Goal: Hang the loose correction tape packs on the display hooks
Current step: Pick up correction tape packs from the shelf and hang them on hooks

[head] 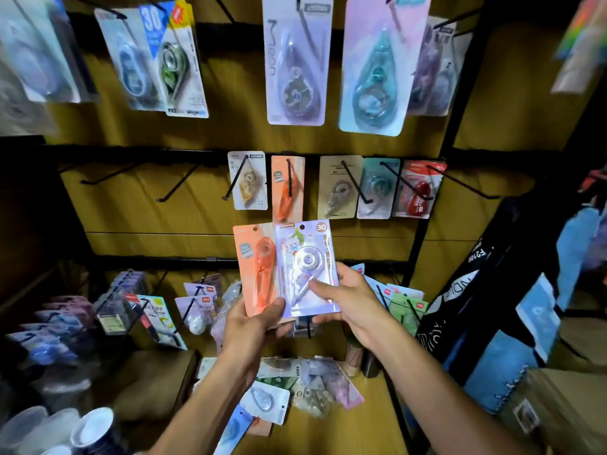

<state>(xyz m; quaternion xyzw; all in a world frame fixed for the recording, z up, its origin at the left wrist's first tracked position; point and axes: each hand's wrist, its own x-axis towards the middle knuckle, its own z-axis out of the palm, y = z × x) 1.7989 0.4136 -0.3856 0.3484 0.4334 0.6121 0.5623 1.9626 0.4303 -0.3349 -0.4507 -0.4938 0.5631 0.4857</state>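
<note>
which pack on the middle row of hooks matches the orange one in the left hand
The orange pack, second from the left on that row, directly above the hands. Its neighbours are white, beige, teal and red.

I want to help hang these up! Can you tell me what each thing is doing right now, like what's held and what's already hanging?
left hand: grips the orange pack low down
right hand: pinches the clear pack, thumb on its front
orange pack: held upright, not on a hook
clear pack: held upright, overlapping the orange pack
hung orange pack: on a middle-row hook
red pack: hanging on a hook
loose packs: lying in a pile below
</note>
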